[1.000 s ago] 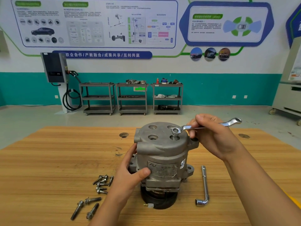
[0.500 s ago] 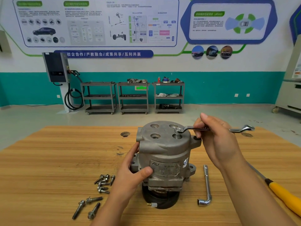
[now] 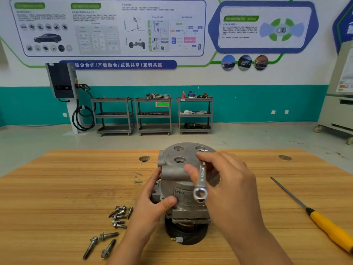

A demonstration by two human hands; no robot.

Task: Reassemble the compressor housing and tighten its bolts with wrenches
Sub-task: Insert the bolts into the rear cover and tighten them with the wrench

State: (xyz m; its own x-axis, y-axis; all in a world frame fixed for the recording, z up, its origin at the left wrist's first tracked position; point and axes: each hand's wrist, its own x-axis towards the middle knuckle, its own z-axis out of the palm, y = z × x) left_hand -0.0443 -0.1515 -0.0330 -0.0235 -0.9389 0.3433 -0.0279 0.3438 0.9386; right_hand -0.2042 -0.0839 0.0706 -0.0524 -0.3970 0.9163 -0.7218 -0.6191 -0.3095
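The grey cast compressor housing (image 3: 177, 169) stands upright on its black pulley in the middle of the wooden table (image 3: 66, 184). My left hand (image 3: 154, 199) grips its left side, thumb across the front label. My right hand (image 3: 227, 188) holds a silver ring wrench (image 3: 201, 180) over the housing's top right. One wrench end sits at a bolt on top near the far right; the other ring end points toward me. Loose bolts (image 3: 120, 216) lie in a small heap left of the housing, with three longer bolts (image 3: 101, 243) nearer me.
A yellow-handled screwdriver (image 3: 328, 226) lies on the table at the right, its blade pointing away. Two round holes sit in the tabletop near the far edge. Shelving carts and a wall charger stand far behind. My right arm hides the table just right of the housing.
My right hand has swung the wrench handle round from pointing right to pointing toward me, its far end staying at the top bolt. The left hand keeps its hold on the housing.
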